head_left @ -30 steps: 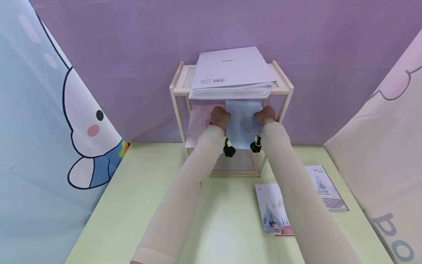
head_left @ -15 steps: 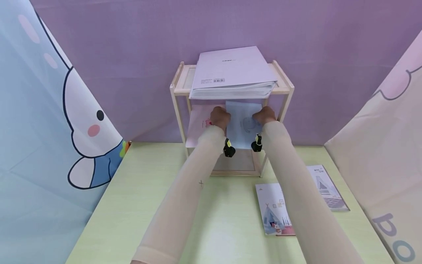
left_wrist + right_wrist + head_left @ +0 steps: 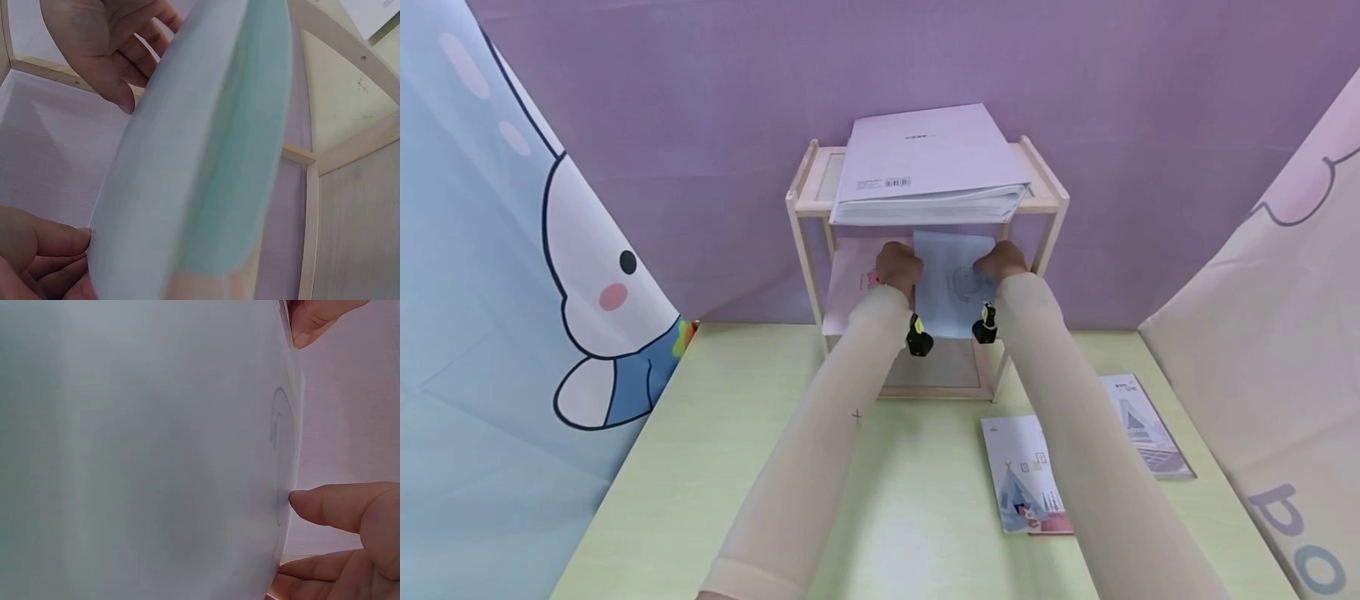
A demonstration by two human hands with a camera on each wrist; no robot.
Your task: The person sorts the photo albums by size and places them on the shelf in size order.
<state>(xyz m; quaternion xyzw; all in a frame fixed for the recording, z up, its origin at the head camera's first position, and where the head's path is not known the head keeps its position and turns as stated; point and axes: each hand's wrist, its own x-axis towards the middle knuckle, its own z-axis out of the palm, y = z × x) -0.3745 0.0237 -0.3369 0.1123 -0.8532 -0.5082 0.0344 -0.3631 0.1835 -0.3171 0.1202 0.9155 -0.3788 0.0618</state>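
A light blue notebook point(image 3: 951, 292) with an animal outline on its cover leans in the middle level of a small wooden shelf point(image 3: 801, 242). My left hand point(image 3: 898, 265) is at its left edge, and in the left wrist view the thumb and fingers pinch that edge. My right hand point(image 3: 1002, 262) holds the opposite edge, thumb on the cover, fingers behind it. The notebook's lower side fans slightly open, baring a green inner sheet point(image 3: 244, 156). Beside it on the left stands a pink notebook point(image 3: 850, 287), partly hidden by my left hand and forearm.
A thick stack of white-covered books point(image 3: 928, 162) lies on the shelf's top and overhangs its front. Two illustrated notebooks, one nearer point(image 3: 1018, 471) and one farther right point(image 3: 1142, 425), lie on the pale green table point(image 3: 715, 433), partly under my right forearm.
The blue notebook's top edge has dropped very slightly. Both hands keep their hold almost in place, the right one shifting a touch inward.
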